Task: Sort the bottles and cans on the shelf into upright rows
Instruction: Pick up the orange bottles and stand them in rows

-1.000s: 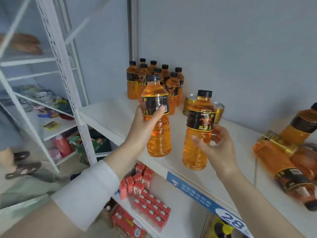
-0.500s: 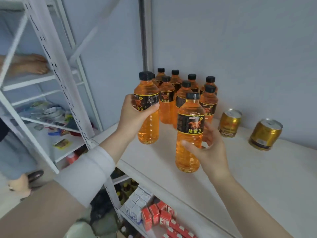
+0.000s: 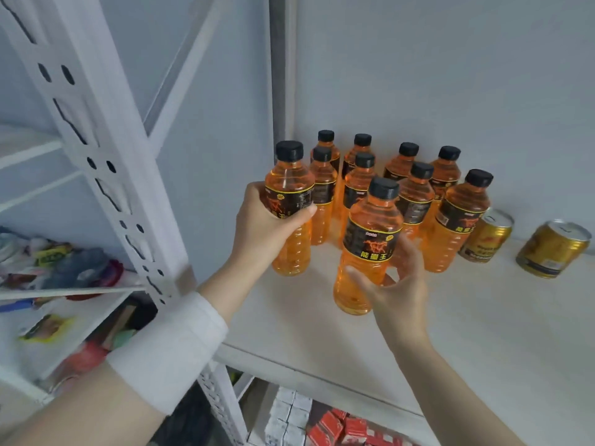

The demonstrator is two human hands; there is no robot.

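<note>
Each of my hands holds an orange drink bottle with a black cap and black label, upright over the white shelf [image 3: 450, 333]. My left hand [image 3: 264, 226] grips the left bottle [image 3: 291, 201] at its label, beside the front-left of the group. My right hand [image 3: 396, 284] wraps the lower half of the right bottle [image 3: 370, 239], whose base is at or just above the shelf in front of the group. Several identical bottles [image 3: 415, 194] stand upright in rows against the wall. Two gold cans [image 3: 486, 236] [image 3: 552, 249] stand to their right.
A white perforated shelf post [image 3: 106, 162] rises at the left, close to my left forearm. Beyond it, a neighbouring shelf [image 3: 48, 268] holds mixed small packets. Red and white cartons [image 3: 328, 426] fill the level below. A grey wall backs the shelf.
Both hands have carried their bottles forward and down to the front of the upright group. The view has come closer, and the lying bottles seen a second ago are out of frame.
</note>
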